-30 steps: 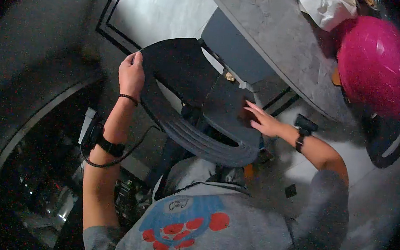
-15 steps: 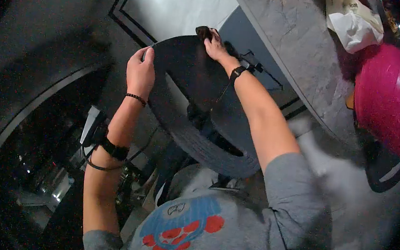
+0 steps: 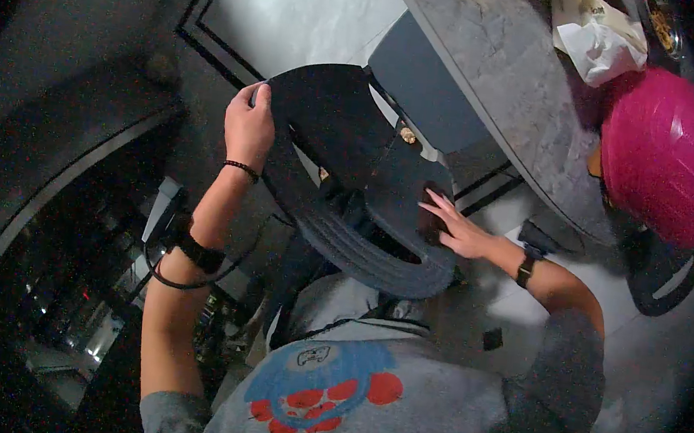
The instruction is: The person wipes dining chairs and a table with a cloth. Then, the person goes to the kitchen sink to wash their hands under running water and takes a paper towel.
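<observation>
Dark-brown pad [image 3: 429, 226] under a spread right hand [image 3: 464, 236], left hand [image 3: 249, 128] closed on a black chair [image 3: 320, 105].

Right fingers fan wide over the pad at the chair's right side; whether they grip it is unclear. Left fingers curl around the far-left rim. The ribbed, curved edge faces a printed grey shirt [image 3: 447, 393]. Beyond, crumpled white paper [image 3: 601, 53] lies on a marbled surface [image 3: 496, 55], near something rounded and pink [image 3: 666, 155].

Apparently a home: marbled table [image 3: 499, 64]
</observation>
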`<state>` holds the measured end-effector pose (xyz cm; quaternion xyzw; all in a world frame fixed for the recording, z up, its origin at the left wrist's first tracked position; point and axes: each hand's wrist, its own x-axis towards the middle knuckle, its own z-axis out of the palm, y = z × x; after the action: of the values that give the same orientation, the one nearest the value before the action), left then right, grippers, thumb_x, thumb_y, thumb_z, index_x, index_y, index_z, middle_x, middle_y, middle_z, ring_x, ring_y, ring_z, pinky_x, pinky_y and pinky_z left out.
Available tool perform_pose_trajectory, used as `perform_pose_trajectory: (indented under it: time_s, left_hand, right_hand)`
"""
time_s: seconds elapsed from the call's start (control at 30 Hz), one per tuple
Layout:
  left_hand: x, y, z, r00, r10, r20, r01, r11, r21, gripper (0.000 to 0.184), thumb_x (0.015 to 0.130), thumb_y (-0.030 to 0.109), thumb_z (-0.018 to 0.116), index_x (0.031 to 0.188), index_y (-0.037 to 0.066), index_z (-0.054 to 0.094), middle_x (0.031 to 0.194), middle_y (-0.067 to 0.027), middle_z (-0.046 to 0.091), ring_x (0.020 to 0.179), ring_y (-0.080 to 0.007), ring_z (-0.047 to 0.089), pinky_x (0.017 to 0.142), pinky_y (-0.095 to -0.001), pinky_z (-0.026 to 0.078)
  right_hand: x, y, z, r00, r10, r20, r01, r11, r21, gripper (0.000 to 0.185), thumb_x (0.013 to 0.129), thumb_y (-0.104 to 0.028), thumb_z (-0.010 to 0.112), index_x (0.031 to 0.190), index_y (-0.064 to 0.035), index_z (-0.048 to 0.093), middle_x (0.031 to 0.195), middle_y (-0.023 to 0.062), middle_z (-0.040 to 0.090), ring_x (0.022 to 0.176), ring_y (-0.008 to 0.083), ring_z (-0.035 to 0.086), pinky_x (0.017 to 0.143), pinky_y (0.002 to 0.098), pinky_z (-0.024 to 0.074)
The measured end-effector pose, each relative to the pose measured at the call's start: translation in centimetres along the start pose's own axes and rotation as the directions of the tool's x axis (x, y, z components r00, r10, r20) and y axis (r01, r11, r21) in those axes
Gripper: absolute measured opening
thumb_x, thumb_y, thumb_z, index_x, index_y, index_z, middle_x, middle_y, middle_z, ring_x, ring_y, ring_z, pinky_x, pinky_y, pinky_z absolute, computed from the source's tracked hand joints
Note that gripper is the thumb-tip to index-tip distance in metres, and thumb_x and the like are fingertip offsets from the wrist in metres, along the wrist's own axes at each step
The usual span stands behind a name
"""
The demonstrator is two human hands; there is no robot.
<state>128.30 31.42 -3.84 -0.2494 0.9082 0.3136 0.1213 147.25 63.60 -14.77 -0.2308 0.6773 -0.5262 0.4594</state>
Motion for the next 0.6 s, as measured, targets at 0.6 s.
perform_pose_trajectory:
  time_s: [0.6]
  left_hand:
    - [0.3, -0.3, -0.4, 1.000, 0.011, 0.009, -0.011, 1.000, 0.005, 0.035, 0.082, 0.026, 0.048, 0.100, -0.004, 0.055, 0.060, -0.0048, 0.054, 0.050, -0.0095, 0.048, 0.048, -0.0246, 0.039]
  right_hand:
    - [12.4, -5.5, -0.2, 0.858, -0.437, -0.269, 0.440, 0.897, -0.051, 0.055, 0.077, -0.009, 0.045, 0.128, -0.0122, 0.025, 0.137, 0.0127, 0.014, 0.125, 0.0323, 0.014, 0.102, 0.0461, 0.0098]
